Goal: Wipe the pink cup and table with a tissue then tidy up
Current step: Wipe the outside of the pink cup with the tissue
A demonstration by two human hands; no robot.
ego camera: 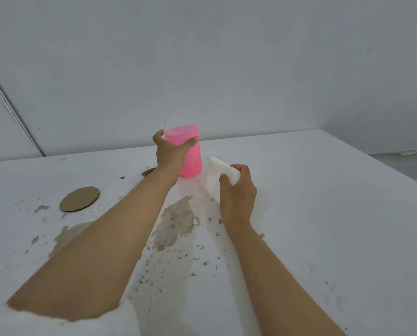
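Note:
A translucent pink cup (192, 156) stands upright on the white table (324, 214), near the far middle. My left hand (169, 154) wraps around the cup's near side, thumb at the right and fingers at the left. Just right of the cup, my right hand (239, 192) grips a folded white tissue (220, 170), which sticks out towards the cup's base and rests on the table. The tissue's lower part is hidden under my hand.
A round brown cardboard disc (79, 198) lies on the table to the left. Brown patches (175, 221) and many small specks mark the tabletop between my arms. A white wall (202, 69) rises behind the table; the table's right edge drops off at far right.

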